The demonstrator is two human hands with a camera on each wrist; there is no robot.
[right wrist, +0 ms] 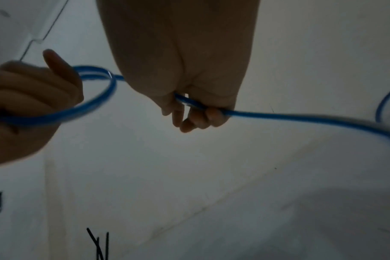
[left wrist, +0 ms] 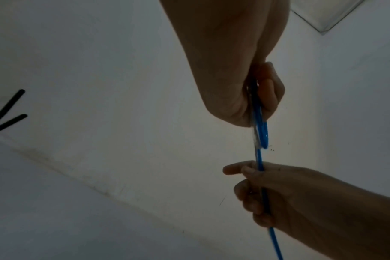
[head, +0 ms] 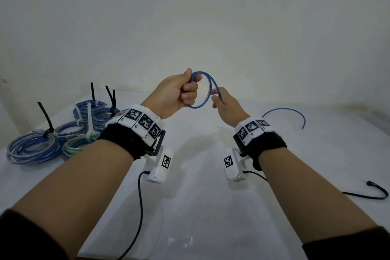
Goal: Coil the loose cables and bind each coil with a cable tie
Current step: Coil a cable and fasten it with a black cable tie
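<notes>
A blue cable (head: 207, 88) forms a small loop held up above the white table (head: 200, 175). My left hand (head: 185, 88) grips the loop's left side in curled fingers (left wrist: 267, 91). Just to the right, my right hand (head: 219, 99) pinches the cable (right wrist: 198, 105) where it leaves the loop. The cable's loose tail (head: 295, 114) arcs over the table at the right and shows in the right wrist view as a long run (right wrist: 301, 117). In the left wrist view the cable (left wrist: 259, 158) runs straight between both hands.
Several bound blue coils (head: 35, 148) with black and white cable ties (head: 45, 118) standing up lie at the table's left. A black wire (head: 367, 194) lies at the right edge. Wrist camera leads hang under both forearms. A white wall stands close behind.
</notes>
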